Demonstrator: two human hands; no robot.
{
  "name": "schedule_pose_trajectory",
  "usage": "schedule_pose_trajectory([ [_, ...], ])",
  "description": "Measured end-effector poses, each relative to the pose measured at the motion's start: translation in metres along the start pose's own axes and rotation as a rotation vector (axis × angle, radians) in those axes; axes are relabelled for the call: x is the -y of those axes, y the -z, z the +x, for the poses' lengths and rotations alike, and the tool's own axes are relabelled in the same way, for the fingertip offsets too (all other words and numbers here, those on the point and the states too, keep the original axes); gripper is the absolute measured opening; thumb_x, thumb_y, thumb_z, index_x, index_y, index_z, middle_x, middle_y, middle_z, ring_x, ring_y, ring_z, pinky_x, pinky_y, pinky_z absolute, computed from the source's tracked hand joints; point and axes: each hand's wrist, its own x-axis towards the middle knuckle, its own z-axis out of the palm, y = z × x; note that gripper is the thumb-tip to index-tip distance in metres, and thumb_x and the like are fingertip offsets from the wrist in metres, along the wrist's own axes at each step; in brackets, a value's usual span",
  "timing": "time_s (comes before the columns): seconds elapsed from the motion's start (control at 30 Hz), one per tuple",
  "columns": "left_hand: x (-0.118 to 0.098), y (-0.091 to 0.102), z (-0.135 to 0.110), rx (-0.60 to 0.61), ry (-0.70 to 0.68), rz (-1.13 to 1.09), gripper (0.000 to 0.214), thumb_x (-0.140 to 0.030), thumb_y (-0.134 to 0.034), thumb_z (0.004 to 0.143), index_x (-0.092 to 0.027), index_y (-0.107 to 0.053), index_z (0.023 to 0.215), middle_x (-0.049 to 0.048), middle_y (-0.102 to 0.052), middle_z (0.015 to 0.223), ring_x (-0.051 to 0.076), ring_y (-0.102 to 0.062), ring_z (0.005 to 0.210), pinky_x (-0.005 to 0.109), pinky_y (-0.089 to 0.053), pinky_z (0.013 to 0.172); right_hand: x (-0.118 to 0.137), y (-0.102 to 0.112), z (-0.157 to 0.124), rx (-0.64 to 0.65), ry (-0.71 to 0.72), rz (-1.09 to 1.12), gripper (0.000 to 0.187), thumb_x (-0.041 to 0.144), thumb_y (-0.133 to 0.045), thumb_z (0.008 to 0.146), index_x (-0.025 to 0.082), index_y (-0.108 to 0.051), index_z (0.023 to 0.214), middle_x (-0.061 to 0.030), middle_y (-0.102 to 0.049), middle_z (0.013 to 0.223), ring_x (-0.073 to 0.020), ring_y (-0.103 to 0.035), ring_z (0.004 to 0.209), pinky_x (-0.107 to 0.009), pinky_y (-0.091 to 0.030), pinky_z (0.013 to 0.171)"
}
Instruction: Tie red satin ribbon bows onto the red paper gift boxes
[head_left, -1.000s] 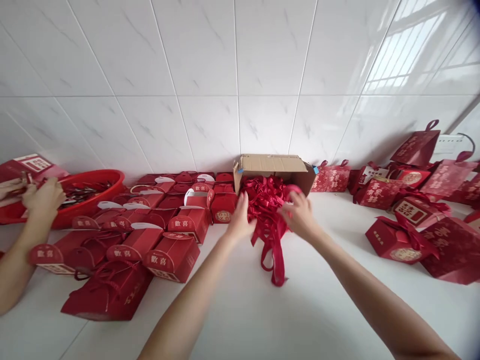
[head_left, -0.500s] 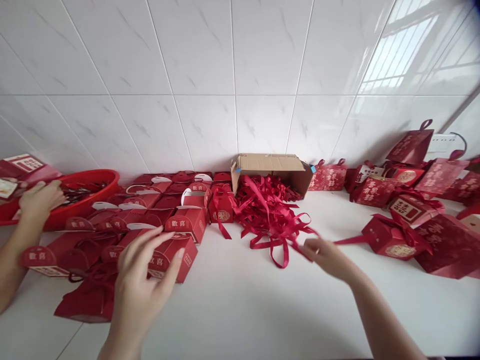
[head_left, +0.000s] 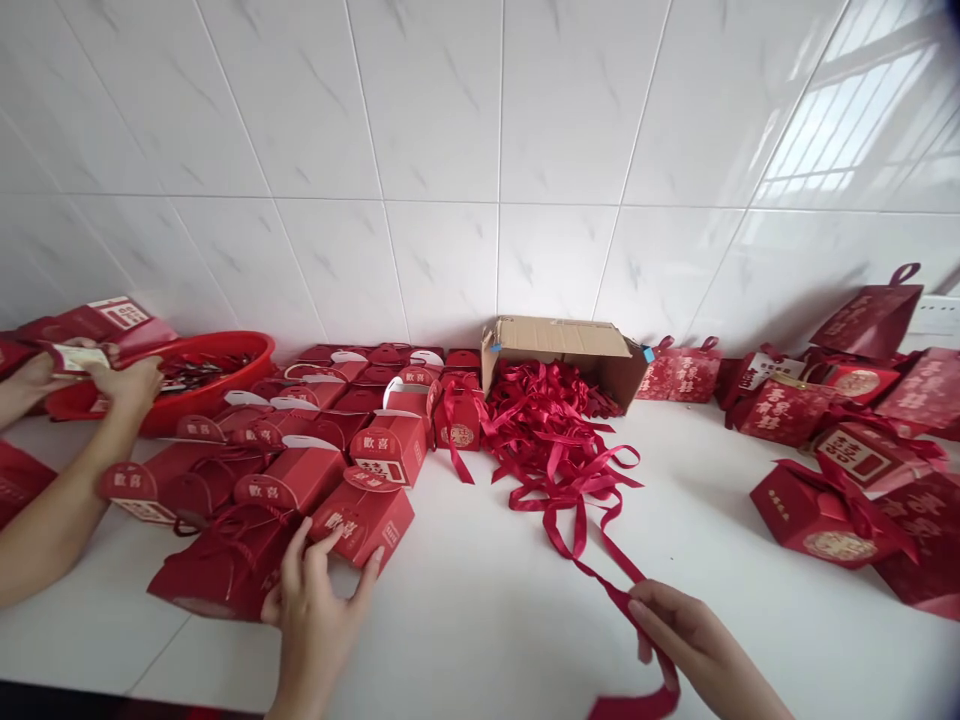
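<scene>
My right hand [head_left: 686,635] is closed on a red ribbon [head_left: 600,585] that trails back to the ribbon pile [head_left: 559,430] spilling from a tipped cardboard box [head_left: 559,345]. My left hand [head_left: 315,610] reaches to the nearest red gift box [head_left: 364,515]; its fingers are spread and its fingertips touch the box's front corner. That box stands at the near edge of a cluster of like red gift boxes [head_left: 300,440] on the white counter [head_left: 487,610].
At the far left another person's hands [head_left: 112,385] hold a small card beside a red basin [head_left: 191,375]. Tied red boxes and bags [head_left: 832,440] crowd the right side. A white tiled wall [head_left: 480,150] backs the counter.
My right hand pulled one ribbon out of the pile toward me. My left hand left the pile, swung left and came down onto the nearest gift box.
</scene>
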Motion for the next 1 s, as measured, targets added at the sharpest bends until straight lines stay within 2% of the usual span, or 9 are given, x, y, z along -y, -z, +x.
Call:
schedule_pose_trajectory([
  [0.1, 0.005, 0.001, 0.0, -0.01, -0.016, -0.05, 0.036, -0.045, -0.057, 0.079, -0.02, -0.051, 0.104, 0.0179, -0.047, 0.135, 0.039, -0.054, 0.116, 0.061, -0.045, 0.087, -0.011, 0.009, -0.003, -0.003, 0.035, -0.067, 0.029, 0.063, -0.046, 0.077, 0.039, -0.06, 0.067, 0.0002, -0.064, 0.064, -0.0276, -0.061, 0.05, -0.047, -0.055, 0.06],
  [0.23, 0.008, 0.005, -0.005, 0.129, -0.237, -0.246, 0.034, -0.04, -0.061, 0.079, -0.021, -0.052, 0.105, 0.0162, -0.048, 0.131, 0.034, -0.055, 0.116, 0.051, -0.05, 0.09, -0.013, 0.016, 0.006, -0.144, 0.171, -0.161, 0.028, 0.059, -0.044, 0.081, 0.038, -0.06, 0.068, -0.0013, -0.064, 0.067, -0.0295, -0.065, 0.063, -0.044, -0.058, 0.06],
  [0.33, 0.001, 0.007, -0.025, 0.295, -0.332, -0.334, 0.04, -0.032, -0.056, 0.085, -0.025, -0.047, 0.123, 0.0142, -0.039, 0.144, 0.031, -0.046, 0.129, 0.047, -0.049, 0.096, 0.008, 0.025, 0.032, -0.226, 0.284, -0.267, 0.028, 0.053, -0.039, 0.088, 0.039, -0.062, 0.095, -0.0011, -0.067, 0.101, -0.0273, -0.065, 0.096, -0.041, -0.057, 0.082],
  [0.43, -0.007, -0.002, -0.056, 0.424, -0.367, -0.351, 0.072, -0.026, -0.057, 0.084, -0.027, -0.022, 0.146, 0.0154, -0.013, 0.158, 0.036, -0.027, 0.141, 0.049, -0.046, 0.1, 0.045, 0.032, 0.081, -0.189, 0.338, -0.457, 0.054, 0.05, -0.043, 0.09, 0.035, -0.033, 0.141, -0.0047, -0.036, 0.148, -0.0273, -0.036, 0.136, -0.044, -0.042, 0.105],
  [0.57, -0.004, -0.025, -0.086, 0.534, -0.536, -0.282, 0.108, -0.025, -0.073, 0.07, -0.03, -0.002, 0.151, 0.0153, 0.002, 0.159, 0.044, -0.027, 0.138, 0.054, -0.046, 0.098, 0.096, 0.02, 0.174, -0.061, 0.089, -0.877, 0.121, 0.054, -0.074, 0.066, 0.032, 0.011, 0.149, -0.0092, 0.021, 0.156, -0.0377, 0.006, 0.144, -0.052, -0.028, 0.11],
  [0.67, 0.004, -0.034, -0.09, 0.569, -0.557, -0.253, 0.106, -0.028, -0.072, 0.07, -0.028, -0.004, 0.151, 0.0154, 0.0, 0.159, 0.042, -0.027, 0.139, 0.053, -0.047, 0.098, 0.121, 0.003, 0.237, -0.037, -0.013, -0.959, 0.138, 0.042, -0.089, 0.047, 0.034, 0.002, 0.15, -0.0135, 0.026, 0.154, -0.0523, 0.013, 0.137, -0.07, -0.023, 0.101],
  [0.73, 0.005, -0.034, -0.088, 0.58, -0.519, -0.248, 0.101, -0.024, -0.069, 0.072, -0.026, -0.006, 0.151, 0.0155, -0.006, 0.159, 0.039, -0.028, 0.14, 0.05, -0.047, 0.098, 0.13, -0.004, 0.262, -0.037, -0.016, -0.991, 0.121, 0.04, -0.086, 0.056, 0.033, -0.011, 0.15, -0.0157, 0.014, 0.157, -0.0508, 0.0, 0.139, -0.069, -0.024, 0.1],
  [0.87, -0.003, -0.03, -0.089, 0.549, -0.448, -0.222, 0.095, -0.013, -0.066, 0.069, -0.03, -0.017, 0.149, 0.0132, -0.017, 0.158, 0.036, -0.036, 0.136, 0.049, -0.046, 0.1, 0.141, -0.001, 0.266, -0.016, 0.053, -1.029, 0.043, 0.035, -0.057, 0.09, 0.018, -0.051, 0.129, -0.0106, -0.048, 0.135, -0.0284, -0.052, 0.118, -0.049, -0.046, 0.095],
  [1.0, -0.009, -0.03, -0.091, 0.487, -0.465, -0.226, 0.093, -0.014, -0.066, 0.066, -0.029, -0.023, 0.148, 0.0143, -0.022, 0.156, 0.036, -0.038, 0.134, 0.052, -0.043, 0.102, 0.176, 0.026, 0.241, 0.011, 0.145, -1.083, 0.029, 0.031, -0.046, 0.097, 0.012, -0.058, 0.115, -0.0061, -0.058, 0.117, -0.0213, -0.06, 0.103, -0.039, -0.05, 0.089],
])
